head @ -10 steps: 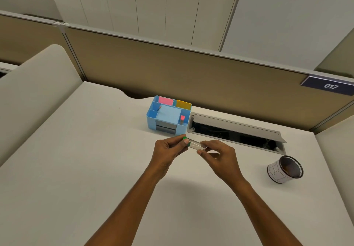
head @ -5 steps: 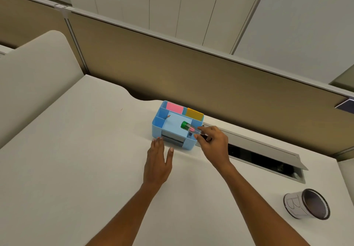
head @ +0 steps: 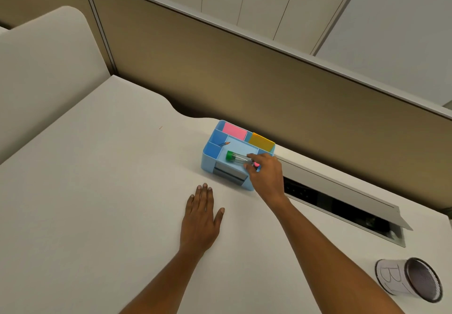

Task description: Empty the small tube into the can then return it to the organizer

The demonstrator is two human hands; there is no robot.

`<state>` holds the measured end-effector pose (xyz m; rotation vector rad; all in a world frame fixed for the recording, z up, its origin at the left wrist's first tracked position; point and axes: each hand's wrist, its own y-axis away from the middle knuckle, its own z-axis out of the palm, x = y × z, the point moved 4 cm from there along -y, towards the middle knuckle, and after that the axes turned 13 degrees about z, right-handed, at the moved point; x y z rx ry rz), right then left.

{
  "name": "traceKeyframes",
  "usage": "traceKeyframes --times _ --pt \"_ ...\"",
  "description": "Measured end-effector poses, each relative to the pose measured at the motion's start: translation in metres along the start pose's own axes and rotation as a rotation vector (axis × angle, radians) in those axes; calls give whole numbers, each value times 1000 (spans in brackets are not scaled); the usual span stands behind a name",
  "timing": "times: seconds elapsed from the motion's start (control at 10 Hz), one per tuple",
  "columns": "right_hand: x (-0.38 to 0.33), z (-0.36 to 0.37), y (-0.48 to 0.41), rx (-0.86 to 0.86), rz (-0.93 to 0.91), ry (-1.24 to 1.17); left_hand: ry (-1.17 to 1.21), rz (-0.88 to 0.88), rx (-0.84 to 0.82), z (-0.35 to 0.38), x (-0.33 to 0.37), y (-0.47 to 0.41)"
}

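Observation:
A small clear tube (head: pixel 238 158) with a green cap lies across the middle tray of the blue desk organizer (head: pixel 210 163). My right hand (head: pixel 265 174) pinches the tube's capless end over the organizer's right side. My left hand (head: pixel 200 218) rests flat on the white desk, fingers spread, a little in front of the organizer and holding nothing. The can (head: pixel 411 280), wrapped in white paper, stands at the lower right, far from both hands.
The organizer holds pink (head: pixel 234 130) and yellow (head: pixel 263 141) note pads and a pencil (head: pixel 224 143). An open cable tray (head: pixel 342 203) with a raised lid runs along the desk's back edge, right of the organizer. A tan partition wall (head: pixel 244 73) stands behind.
My right hand carried the tube from mid-desk to the organizer and lowered it into the middle tray. My left hand let go of the cap end and settled flat on the desk.

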<state>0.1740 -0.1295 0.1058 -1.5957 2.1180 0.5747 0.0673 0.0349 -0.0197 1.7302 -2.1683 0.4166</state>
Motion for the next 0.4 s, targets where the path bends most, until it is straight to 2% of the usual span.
traceKeyframes --times 0.2,0.4 --pt "-3 4 1 -13 -4 92 -21 11 -22 2 -1 0" --pt "-3 -12 8 -14 -11 27 0 3 11 3 -3 0"
